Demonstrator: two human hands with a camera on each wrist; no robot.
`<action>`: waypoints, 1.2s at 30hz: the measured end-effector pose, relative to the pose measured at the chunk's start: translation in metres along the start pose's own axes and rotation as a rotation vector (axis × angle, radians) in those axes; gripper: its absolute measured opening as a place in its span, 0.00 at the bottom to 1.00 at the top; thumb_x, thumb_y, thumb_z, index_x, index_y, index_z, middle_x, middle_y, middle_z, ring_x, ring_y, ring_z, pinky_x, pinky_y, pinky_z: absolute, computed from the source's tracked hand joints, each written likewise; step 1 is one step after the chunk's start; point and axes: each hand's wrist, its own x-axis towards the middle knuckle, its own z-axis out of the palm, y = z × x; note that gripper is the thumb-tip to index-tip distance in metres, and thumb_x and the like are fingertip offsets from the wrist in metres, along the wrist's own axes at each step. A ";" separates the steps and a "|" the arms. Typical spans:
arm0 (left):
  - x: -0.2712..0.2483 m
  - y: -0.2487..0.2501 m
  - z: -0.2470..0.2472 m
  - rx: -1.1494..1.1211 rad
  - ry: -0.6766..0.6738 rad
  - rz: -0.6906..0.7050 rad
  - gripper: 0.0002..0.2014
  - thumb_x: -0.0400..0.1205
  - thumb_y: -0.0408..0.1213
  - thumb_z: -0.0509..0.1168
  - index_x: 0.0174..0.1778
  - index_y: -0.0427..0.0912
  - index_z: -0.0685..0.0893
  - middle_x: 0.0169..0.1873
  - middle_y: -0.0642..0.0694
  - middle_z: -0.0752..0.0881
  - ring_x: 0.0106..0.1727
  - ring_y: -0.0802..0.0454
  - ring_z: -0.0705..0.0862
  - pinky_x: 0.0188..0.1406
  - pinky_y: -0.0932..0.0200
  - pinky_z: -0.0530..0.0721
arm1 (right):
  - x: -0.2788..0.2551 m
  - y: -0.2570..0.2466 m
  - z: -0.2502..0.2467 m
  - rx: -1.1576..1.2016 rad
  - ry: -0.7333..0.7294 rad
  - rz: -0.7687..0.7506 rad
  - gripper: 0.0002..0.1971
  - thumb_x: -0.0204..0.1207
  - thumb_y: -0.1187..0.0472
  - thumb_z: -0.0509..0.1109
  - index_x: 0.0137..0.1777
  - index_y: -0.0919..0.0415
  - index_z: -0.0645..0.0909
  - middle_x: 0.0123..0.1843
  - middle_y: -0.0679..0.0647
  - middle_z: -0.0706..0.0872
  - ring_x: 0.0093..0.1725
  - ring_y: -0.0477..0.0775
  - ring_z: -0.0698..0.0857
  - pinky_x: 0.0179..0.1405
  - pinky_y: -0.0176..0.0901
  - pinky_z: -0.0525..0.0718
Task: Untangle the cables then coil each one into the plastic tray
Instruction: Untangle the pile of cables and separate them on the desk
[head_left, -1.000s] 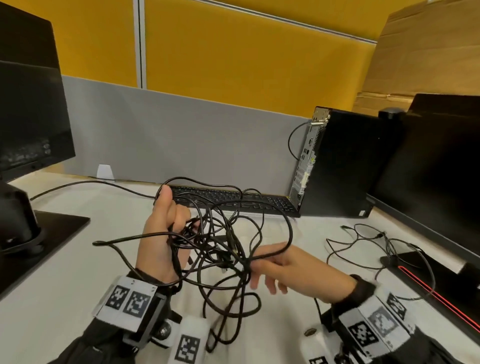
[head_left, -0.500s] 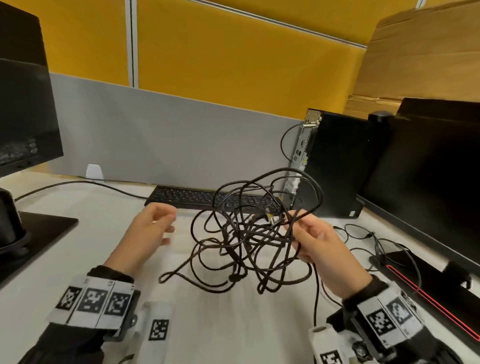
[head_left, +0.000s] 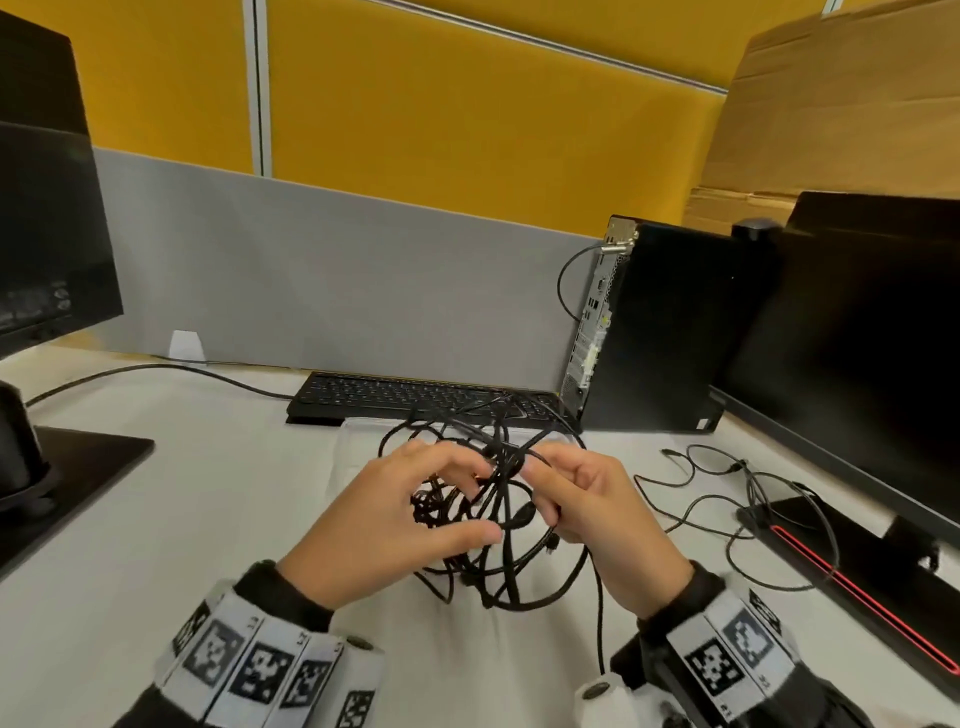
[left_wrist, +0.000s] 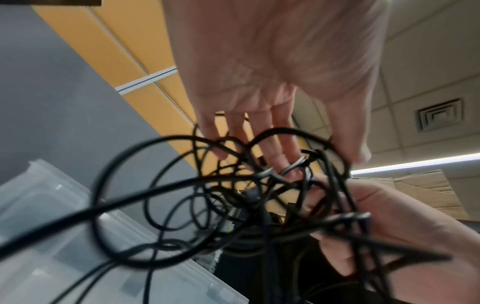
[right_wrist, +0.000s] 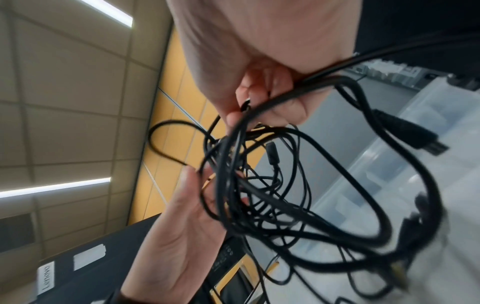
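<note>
A tangle of black cables (head_left: 506, 551) hangs above the white desk between my two hands. My right hand (head_left: 537, 491) pinches several strands at the tangle's right side; the right wrist view shows thumb and fingers closed on a thick cable (right_wrist: 293, 96). My left hand (head_left: 475, 506) reaches in from the left, fingers curled into the loops and thumb underneath. In the left wrist view its fingers (left_wrist: 280, 148) poke through the loops. A plug end (right_wrist: 420, 139) dangles free. The clear plastic tray (head_left: 358, 431) lies just beyond the hands, in front of the keyboard.
A black keyboard (head_left: 410, 397) sits behind the tray and a black PC tower (head_left: 670, 327) stands at the back right. Monitors flank the desk: one left (head_left: 47, 234), one right (head_left: 857, 364). Thin loose cables (head_left: 727, 499) lie on the desk at right.
The tangle passed from my left hand to my right, then dropped lower and closer. My left hand, free half a second ago, is back in the loops.
</note>
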 end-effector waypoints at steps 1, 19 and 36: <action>0.000 -0.002 0.001 0.011 -0.020 -0.011 0.23 0.63 0.66 0.67 0.53 0.65 0.81 0.47 0.70 0.84 0.56 0.68 0.80 0.57 0.74 0.73 | 0.000 0.001 0.002 0.009 -0.017 0.008 0.07 0.78 0.60 0.67 0.42 0.59 0.86 0.19 0.48 0.70 0.19 0.41 0.63 0.19 0.28 0.61; 0.004 -0.006 -0.009 -0.355 -0.030 -0.350 0.05 0.75 0.43 0.70 0.39 0.47 0.90 0.26 0.55 0.83 0.24 0.56 0.79 0.28 0.67 0.79 | 0.007 0.012 -0.022 -0.397 0.139 -0.220 0.02 0.80 0.58 0.66 0.49 0.51 0.79 0.22 0.53 0.82 0.21 0.41 0.74 0.27 0.25 0.70; 0.008 -0.014 -0.014 -0.374 -0.034 -0.488 0.18 0.88 0.41 0.50 0.34 0.38 0.72 0.26 0.38 0.88 0.22 0.45 0.79 0.22 0.61 0.78 | 0.011 0.009 -0.070 -0.118 0.543 -0.246 0.14 0.81 0.58 0.65 0.33 0.58 0.73 0.22 0.43 0.67 0.21 0.42 0.62 0.18 0.31 0.62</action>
